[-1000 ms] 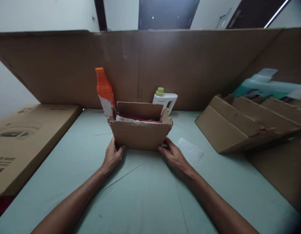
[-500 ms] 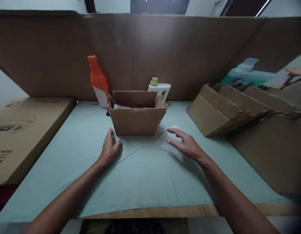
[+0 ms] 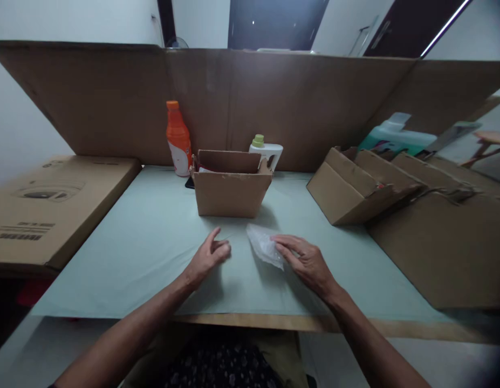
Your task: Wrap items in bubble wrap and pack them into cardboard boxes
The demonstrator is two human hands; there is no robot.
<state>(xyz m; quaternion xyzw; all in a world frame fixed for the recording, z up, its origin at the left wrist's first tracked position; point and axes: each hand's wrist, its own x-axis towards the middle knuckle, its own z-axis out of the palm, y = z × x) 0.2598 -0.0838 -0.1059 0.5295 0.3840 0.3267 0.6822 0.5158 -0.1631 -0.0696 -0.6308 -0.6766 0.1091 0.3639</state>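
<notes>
A clear plastic bag [image 3: 266, 247], thin and crinkled, is pinched at its right side by my right hand [image 3: 304, 261], lifted a little above the cloth. My left hand [image 3: 208, 258] hovers to the left of the bag, apart from it, with thumb and fingers apart and nothing in them. Just beyond both hands stands a small open cardboard box [image 3: 229, 195]. Something red and white shows inside it, mostly hidden by the front wall.
An orange bottle [image 3: 179, 140] and a white jug with a green cap [image 3: 269, 151] stand behind the box. A flat carton [image 3: 67, 210] lies at left. Cardboard bins [image 3: 355, 188] and a teal bottle [image 3: 399, 137] are at right. A cardboard wall [image 3: 274, 97] closes the back.
My right hand has closed on the plastic bag and lifted it off the cloth. My left hand has moved away from the box's left corner toward the bag. The camera view has shifted.
</notes>
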